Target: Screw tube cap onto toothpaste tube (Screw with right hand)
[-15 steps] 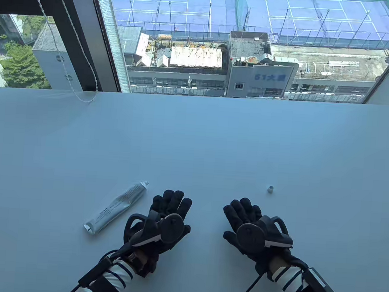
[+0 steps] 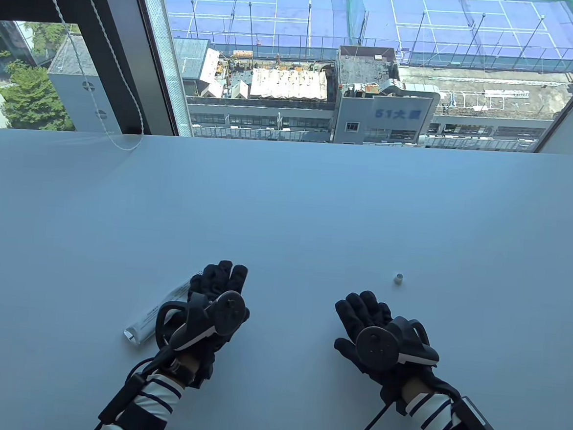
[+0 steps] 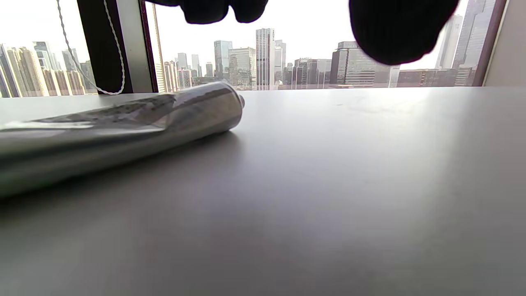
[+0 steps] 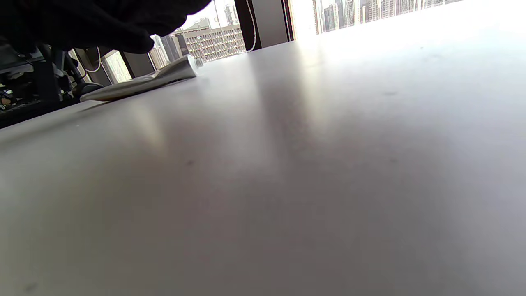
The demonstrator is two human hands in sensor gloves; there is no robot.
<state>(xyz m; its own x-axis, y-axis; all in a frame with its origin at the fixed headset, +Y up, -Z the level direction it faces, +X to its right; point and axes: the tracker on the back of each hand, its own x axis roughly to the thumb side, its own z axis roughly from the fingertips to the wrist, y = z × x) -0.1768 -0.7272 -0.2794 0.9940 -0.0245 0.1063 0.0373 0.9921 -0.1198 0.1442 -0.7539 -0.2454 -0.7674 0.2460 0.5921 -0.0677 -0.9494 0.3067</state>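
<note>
A silver toothpaste tube [image 2: 146, 319] lies on the white table [image 2: 286, 215], nozzle end pointing up-right and hidden under my left hand [image 2: 218, 276]. In the left wrist view the tube [image 3: 123, 119] lies free on the table, and my fingers [image 3: 402, 28] hang above it without touching. The small white cap [image 2: 398, 278] stands alone, up and to the right of my right hand [image 2: 363, 306]. My right hand lies open and empty, palm down, a short way from the cap. The right wrist view shows the tube [image 4: 156, 78] far off to the left.
The table's far edge meets a large window [image 2: 356, 63]. A blind cord [image 2: 110, 134] hangs down to the table at the back left. Cables run from both wrists to the near edge.
My left hand has moved left and forward, and now covers the nozzle end of the tube. My right hand has shifted slightly right. The cap and the tube have not moved.
</note>
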